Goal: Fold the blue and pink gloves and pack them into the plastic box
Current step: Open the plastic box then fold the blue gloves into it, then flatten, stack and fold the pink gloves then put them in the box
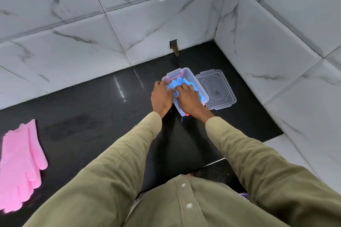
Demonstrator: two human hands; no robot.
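Note:
The clear plastic box (191, 76) stands open on the black counter near the back wall. Folded blue gloves (178, 83) lie inside it, bulging above the rim. My left hand (161, 96) sits at the box's left side, its fingertips on the blue gloves. My right hand (187, 98) lies over the box, fingers pressing down on the blue gloves. The pink gloves (20, 164) lie flat and unfolded at the counter's far left edge, well away from both hands.
The box's clear lid (216, 89) lies flat just right of the box. Marble-tiled walls close the counter at the back and right. A small cut-out (173, 44) sits in the back wall. The black counter (92, 112) stretches between the box and the pink gloves.

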